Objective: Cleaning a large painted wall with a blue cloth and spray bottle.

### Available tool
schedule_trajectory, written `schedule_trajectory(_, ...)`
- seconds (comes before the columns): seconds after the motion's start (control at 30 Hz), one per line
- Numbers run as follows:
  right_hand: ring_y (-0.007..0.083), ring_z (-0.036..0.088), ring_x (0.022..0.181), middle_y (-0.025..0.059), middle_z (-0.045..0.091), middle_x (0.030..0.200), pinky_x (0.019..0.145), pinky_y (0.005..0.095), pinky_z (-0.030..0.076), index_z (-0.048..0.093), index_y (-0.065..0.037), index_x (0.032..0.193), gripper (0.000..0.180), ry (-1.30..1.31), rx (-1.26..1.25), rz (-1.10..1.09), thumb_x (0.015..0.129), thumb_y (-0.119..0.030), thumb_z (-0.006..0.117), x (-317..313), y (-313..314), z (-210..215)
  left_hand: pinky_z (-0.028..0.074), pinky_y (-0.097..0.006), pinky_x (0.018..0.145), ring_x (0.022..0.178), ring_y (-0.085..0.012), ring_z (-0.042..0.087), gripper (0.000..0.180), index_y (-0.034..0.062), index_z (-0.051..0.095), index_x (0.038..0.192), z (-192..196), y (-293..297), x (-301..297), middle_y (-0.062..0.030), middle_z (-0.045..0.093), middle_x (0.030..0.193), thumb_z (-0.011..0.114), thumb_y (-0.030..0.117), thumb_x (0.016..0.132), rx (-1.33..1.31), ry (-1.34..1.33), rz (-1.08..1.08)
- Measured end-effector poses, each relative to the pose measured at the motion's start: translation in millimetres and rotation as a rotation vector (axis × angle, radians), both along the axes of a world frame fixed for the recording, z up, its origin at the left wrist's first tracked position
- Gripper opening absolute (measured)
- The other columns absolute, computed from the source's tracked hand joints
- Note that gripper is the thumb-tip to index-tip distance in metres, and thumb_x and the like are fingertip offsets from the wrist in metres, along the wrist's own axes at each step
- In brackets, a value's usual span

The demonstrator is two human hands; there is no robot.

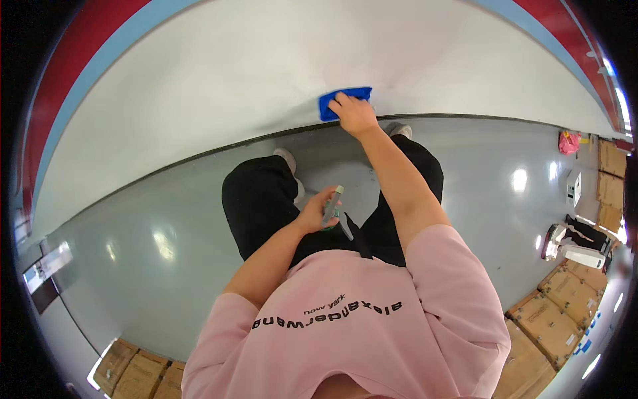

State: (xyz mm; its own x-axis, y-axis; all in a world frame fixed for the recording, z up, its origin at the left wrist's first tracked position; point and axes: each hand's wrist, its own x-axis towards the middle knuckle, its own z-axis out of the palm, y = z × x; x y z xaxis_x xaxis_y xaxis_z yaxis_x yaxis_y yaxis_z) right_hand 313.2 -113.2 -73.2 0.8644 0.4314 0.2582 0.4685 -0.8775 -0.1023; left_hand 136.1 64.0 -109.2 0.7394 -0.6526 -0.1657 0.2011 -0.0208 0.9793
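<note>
Head view shows the right hand (353, 113) pressed flat, fingers together, on a folded blue cleaning cloth (340, 101) held against the white wall (232, 73) just above its dark baseboard, while the left hand (318, 211), lower and nearer the body, is curled around a slim pale-green plastic spray bottle (332, 206). Wiping looks to be in progress at this low spot. No dirt or wet streak can be made out around the cloth, so how much wall is done or left cannot be told.
</note>
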Motion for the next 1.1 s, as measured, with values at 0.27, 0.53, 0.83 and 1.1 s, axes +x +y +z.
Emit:
schedule_trajectory(0.27,0.0218,0.052,0.073,0.0041,0.048,0.079,0.06,0.0318,0.044,0.058,-0.015,0.086,0.035,-0.259,0.265,0.085,0.053,-0.002,0.058,-21.3,46.7,54.3,0.041,-0.033,0.083,0.097,-0.0223,0.053,0.07,0.0089,0.034,0.122,-4.7,44.2,-8.0,-0.011,0.051,0.106,0.064,0.004,0.059,0.168,-0.149,-0.05)
schedule_trajectory(0.53,0.0209,0.049,0.068,0.0026,0.046,0.075,0.059,0.0317,0.039,0.055,-0.015,0.077,0.019,-0.667,0.235,0.056,0.059,-0.01,0.056,-3.4,79.5,80.0,0.04,-0.03,0.076,0.084,-0.015,0.05,0.063,0.0122,0.039,0.118,0.0,59.1,-13.0,-0.0048,0.05,0.091,0.064,0.006,0.06,0.028,-0.122,-0.014)
schedule_trajectory(0.83,0.0306,0.054,0.079,0.0103,0.048,0.084,0.065,0.0394,0.046,0.052,-0.008,0.09,0.028,0.196,0.155,-0.386,0.064,-0.013,0.059,-68.0,52.3,-16.2,0.04,-0.031,0.076,0.085,-0.0163,0.05,0.065,0.0114,0.038,0.118,-2.8,80.8,-13.6,-0.0054,0.051,0.09,0.063,0.004,0.058,0.123,-0.101,0.007)
schedule_trajectory(1.1,0.0343,0.055,0.076,0.015,0.051,0.091,0.062,0.0395,0.046,0.044,-0.002,0.099,0.045,-0.018,0.419,-0.482,0.065,-0.025,0.063,-37.2,97.9,91.4,0.043,-0.035,0.08,0.095,-0.0216,0.054,0.071,0.0108,0.034,0.123,-6.3,80.0,-15.0,-0.0105,0.051,0.103,0.063,0.004,0.059,0.085,-0.059,-0.055)
